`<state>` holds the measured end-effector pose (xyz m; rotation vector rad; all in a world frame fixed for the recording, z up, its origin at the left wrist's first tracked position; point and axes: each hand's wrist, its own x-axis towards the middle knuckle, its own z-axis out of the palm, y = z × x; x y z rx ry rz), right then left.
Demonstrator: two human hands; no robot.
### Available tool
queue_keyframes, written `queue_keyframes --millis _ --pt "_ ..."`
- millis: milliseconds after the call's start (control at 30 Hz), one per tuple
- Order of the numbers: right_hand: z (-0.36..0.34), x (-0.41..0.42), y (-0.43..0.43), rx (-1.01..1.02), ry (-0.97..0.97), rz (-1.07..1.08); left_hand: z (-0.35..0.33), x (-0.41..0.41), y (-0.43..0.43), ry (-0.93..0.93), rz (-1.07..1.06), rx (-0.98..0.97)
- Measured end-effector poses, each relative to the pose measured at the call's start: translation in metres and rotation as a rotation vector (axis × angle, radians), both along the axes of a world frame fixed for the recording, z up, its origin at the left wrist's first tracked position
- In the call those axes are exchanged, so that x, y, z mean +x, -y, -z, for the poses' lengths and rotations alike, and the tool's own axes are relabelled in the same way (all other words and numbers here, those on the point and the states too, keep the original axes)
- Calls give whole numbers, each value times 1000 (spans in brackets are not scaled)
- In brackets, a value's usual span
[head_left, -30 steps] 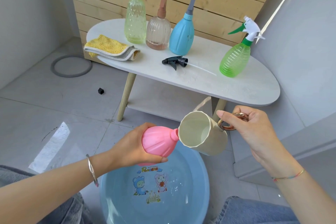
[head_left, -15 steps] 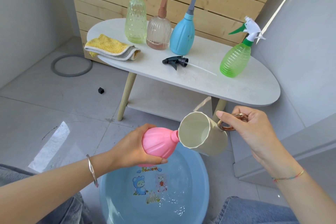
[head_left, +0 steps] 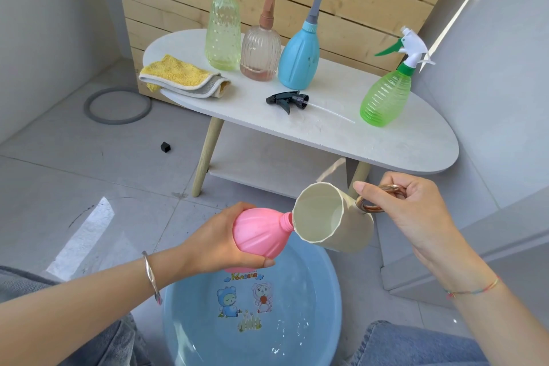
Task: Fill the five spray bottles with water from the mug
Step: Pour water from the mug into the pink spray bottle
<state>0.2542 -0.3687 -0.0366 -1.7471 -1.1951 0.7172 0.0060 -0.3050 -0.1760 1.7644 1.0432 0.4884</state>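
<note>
Over grey floor tiles, I hold the pink bottle tilted above the basin, my left hand wrapped round its body, neck touching the mug rim. My right hand grips the mug handle. Mug shows less water than a second ago; pour nearly spent, refill likely. Black spray head lies on the worktop.

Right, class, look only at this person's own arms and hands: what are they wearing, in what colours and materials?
No sleeves or gloves show, and the forearms are bare. Next to the left hand the wrist carries a plain, slim silver metal bangle. Next to the right hand the wrist carries a thin, multicoloured string bracelet. No rings can be made out.
</note>
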Motion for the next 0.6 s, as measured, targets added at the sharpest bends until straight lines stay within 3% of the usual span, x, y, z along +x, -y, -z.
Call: queue_keyframes --millis 600 --pt "0 2 1 5 -6 -8 1 0 1 4 -10 -41"
